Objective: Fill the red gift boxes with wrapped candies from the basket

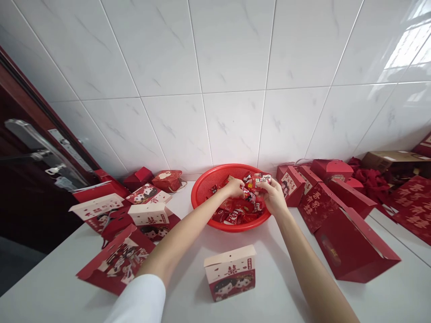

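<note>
A red plastic basket (198,204) stands against the tiled wall with many red-wrapped candies (232,217) in it. Over its middle, my left hand (235,188) has its fingers pinched together among the wrappers; what they grip is partly hidden. My right hand (272,195) is at the basket's right side, thumb and fingers closed on a red candy packet (261,180) with white lettering. Between my forearms, a small cream-and-red gift box (231,274) with two cartoon figures stands upright on the white table.
Several red and cream gift boxes (150,214) crowd the table's left side. More red boxes (353,242) line the right, near red cloth (372,179) and a cardboard box (393,158). A dark door with a metal handle (32,134) is at far left.
</note>
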A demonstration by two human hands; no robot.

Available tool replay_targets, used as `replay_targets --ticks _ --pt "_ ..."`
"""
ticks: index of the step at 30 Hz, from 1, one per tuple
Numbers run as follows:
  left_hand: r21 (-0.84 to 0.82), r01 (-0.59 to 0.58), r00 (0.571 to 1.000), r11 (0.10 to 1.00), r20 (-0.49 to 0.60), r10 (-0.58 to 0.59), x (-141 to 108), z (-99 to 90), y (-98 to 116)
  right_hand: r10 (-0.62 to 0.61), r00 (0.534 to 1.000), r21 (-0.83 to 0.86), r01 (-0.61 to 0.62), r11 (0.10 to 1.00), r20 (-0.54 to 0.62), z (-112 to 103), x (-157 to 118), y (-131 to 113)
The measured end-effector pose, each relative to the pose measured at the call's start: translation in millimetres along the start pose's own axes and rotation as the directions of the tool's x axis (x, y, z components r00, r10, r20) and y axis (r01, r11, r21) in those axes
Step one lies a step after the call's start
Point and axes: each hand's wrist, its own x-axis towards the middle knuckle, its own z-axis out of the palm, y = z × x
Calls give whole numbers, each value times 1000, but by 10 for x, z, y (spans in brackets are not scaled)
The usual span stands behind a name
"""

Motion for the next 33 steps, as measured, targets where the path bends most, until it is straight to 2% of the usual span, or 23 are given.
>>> replay_targets --ticks 4,6,8,13,17,20,24,26,28,29,31,33 --pt "-206 -107 991 973 -99 88 -251 -246 12 50 999 12 -50 999 -13 6 -44 -117" --pt "-395 -233 964 889 -211 158 -437 -333 -17 49 999 -1 -49 999 -1 24 -81 -176" --pt "-516 -328 932 791 -313 182 -631 -384 -47 38 999 -18 -37 999 30 53 -129 -227" --pt "-625 -408 877 666 -470 96 -1048 -402 -31 40 984 -150 -14 989 171 122 -287 -315" --pt "-635 -468 814 614 -581 19 -1276 -379 69 133 936 -286 -37 958 325 169 -440 -378" --pt "-652 -479 824 588 -564 46 -1406 -363 161 133 900 -302 -2 953 414 223 -553 -433" --pt "-670 -467 845 577 -531 68 -1621 -360 221 67 909 -258 46 965 411 248 -657 -510" --pt "-631 -476 834 612 -545 86 -1797 -369 193 47 919 -280 70 957 392 216 -688 -562" --pt "-550 -476 834 686 -530 154 -2028 -378 133 28 922 -312 102 944 387 167 -717 -630" --pt "-500 -471 846 727 -489 211 -2156 -377 98 20 921 -325 117 939 389 142 -732 -669" --pt "-398 -432 892 809 -322 317 -2406 -356 34 4 918 -341 143 929 396 107 -765 -749" --pt "-309 -379 925 873 -154 347 -2607 -297 -11 -11 919 -350 161 923 394 97 -801 -819"
